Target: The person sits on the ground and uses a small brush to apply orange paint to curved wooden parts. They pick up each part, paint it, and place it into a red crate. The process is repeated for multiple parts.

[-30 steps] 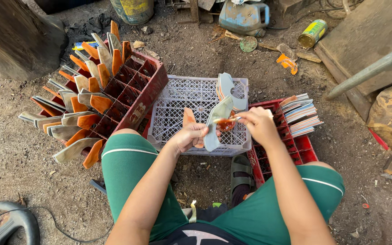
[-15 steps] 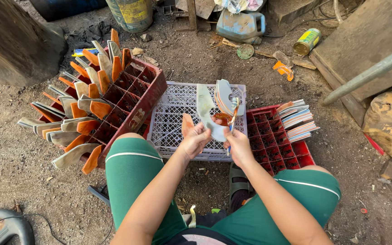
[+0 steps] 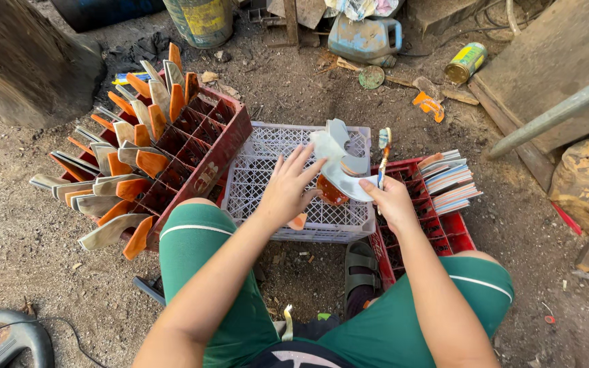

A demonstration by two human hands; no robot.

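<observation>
Gripping the curved grey blade (image 3: 341,165) in the right hand (image 3: 391,201), left hand (image 3: 286,191) spread open alongside, risks cutting a finger.

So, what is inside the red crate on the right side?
In the red crate, a stack of flat pale pieces with coloured edges stands at its far end. Nearer compartments look empty; the right hand and knee cover some.

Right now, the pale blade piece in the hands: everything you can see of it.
The blade piece is a pale grey, curved flat shape with a notched top end and an orange-brown part low down. It looks like metal and is held tilted over the white crate. The left hand rests open-fingered against it; the right hand pinches its lower edge.
</observation>
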